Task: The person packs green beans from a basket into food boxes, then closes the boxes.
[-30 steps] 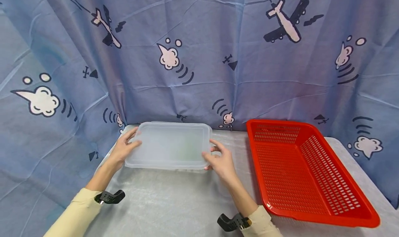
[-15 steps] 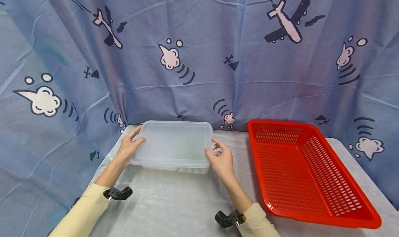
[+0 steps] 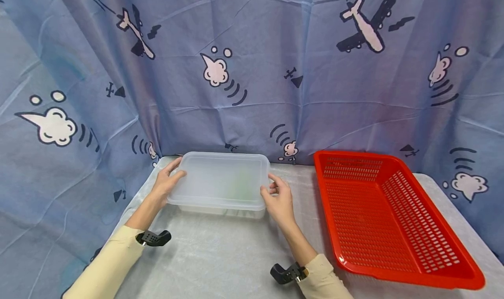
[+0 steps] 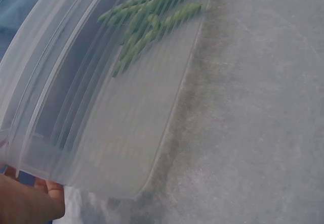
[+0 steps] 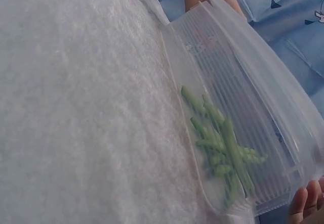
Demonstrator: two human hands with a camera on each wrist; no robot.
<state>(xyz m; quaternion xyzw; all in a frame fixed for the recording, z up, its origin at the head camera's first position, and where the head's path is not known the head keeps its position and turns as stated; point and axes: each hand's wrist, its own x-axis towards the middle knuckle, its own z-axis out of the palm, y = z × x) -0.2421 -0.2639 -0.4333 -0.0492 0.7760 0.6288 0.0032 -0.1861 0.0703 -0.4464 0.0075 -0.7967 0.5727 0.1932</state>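
A translucent plastic lid (image 3: 214, 176) lies over a clear rectangular food container (image 3: 220, 211) on the table. Green bean pods (image 5: 228, 148) show through the ribbed wall in the right wrist view, bunched toward the container's right end. My left hand (image 3: 165, 183) grips the lid's left edge, thumb on top and fingers at the side. At the opposite end, my right hand (image 3: 280, 203) pinches the lid's right edge near the front corner. The lid's front edge overhangs the container's front wall. In the left wrist view, my left fingers (image 4: 50, 189) curl below the rim.
A red perforated plastic basket (image 3: 358, 220) stands to the right of the container. The table (image 3: 220, 255) has a pale grey cover. Behind everything hangs a blue curtain (image 3: 252, 71) printed with planes and clouds.
Both hands have shifted the lid slightly right and back, the left hand moving more. More of the container's front wall now shows beneath the lid. The basket has stayed in place.
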